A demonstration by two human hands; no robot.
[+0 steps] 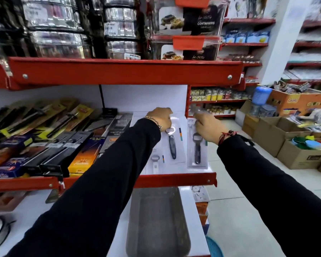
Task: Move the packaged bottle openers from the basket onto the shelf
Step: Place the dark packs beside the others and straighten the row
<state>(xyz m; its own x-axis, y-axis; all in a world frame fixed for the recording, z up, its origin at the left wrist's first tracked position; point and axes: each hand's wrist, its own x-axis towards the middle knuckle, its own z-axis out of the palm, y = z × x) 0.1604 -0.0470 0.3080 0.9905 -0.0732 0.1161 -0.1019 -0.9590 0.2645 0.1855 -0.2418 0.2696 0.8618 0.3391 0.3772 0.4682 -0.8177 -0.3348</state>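
Note:
Both my hands reach over the white shelf [176, 170] with its red front rim. My left hand [160, 118] grips the top of a packaged bottle opener [172, 143] with a dark handle, lying on the shelf. My right hand [206, 127] holds the top of a second packaged bottle opener [196, 149], which lies at the shelf's right end. A third pack with a white-handled opener [155, 163] lies nearer the front, partly hidden by my left sleeve. A sliver of the blue basket [214, 247] shows at the bottom, beside the lower shelf.
Boxed kitchen tools and graters [63, 145] fill the shelf to the left. A grey metal tray [156, 223] sits on the lower shelf. Clear containers [185, 21] stand above. Cardboard boxes [296, 147] of goods line the tiled aisle on the right.

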